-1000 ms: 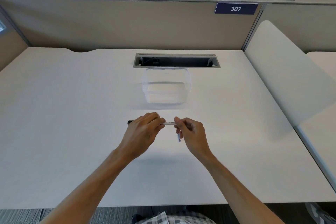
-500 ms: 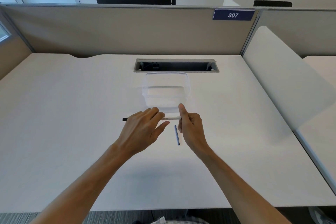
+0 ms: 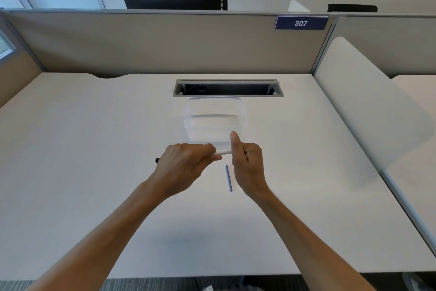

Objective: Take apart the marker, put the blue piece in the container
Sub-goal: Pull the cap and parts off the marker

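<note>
Marker (image 3: 223,152) body held level above the surface (image 3: 94,149), left hand (image 3: 186,165) wrapped round its dark-tipped half, right hand (image 3: 246,163) gripping the white end, thumb up. Blue piece (image 3: 228,178) was in the right hand a second ago; now it lies loose on the surface beside that hand, short of the container (image 3: 213,120). Disassembly looks done; pickup and drop remain. Marker's middle hidden by fingers; clear container walls hard to read.

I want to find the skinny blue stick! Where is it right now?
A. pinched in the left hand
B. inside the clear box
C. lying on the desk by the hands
C: the blue piece lies flat on the desk, just beside the right hand, outside the container.
</note>
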### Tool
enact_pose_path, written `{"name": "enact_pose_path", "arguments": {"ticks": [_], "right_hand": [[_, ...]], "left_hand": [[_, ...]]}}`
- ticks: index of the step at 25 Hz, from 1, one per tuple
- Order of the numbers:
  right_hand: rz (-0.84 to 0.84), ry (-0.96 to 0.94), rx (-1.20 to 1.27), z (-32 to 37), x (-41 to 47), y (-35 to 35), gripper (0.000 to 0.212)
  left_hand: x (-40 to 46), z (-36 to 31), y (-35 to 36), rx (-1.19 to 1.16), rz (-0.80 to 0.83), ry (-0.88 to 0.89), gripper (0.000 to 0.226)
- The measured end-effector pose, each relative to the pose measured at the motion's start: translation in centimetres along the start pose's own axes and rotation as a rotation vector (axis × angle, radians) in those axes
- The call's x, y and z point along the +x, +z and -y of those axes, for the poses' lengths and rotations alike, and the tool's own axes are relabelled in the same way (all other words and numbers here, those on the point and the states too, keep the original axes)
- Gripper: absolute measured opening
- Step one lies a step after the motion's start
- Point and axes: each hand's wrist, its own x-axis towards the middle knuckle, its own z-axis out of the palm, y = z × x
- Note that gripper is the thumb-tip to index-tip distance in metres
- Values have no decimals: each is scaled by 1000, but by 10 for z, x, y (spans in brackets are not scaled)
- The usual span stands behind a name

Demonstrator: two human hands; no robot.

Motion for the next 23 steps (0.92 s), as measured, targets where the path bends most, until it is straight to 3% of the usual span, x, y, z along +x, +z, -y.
{"name": "enact_pose_path", "arguments": {"ticks": [13,18,23], "right_hand": [[-77,-252,-33,16,11,1,56],[-84,-15,60,19,11,3,67],[-138,58,99,30,15,5,63]], "left_hand": [[36,10,-30,-553,377,-152,25],[36,11,-27,-100,224,-6,41],[31,3,-23,39,-19,136,31]]}}
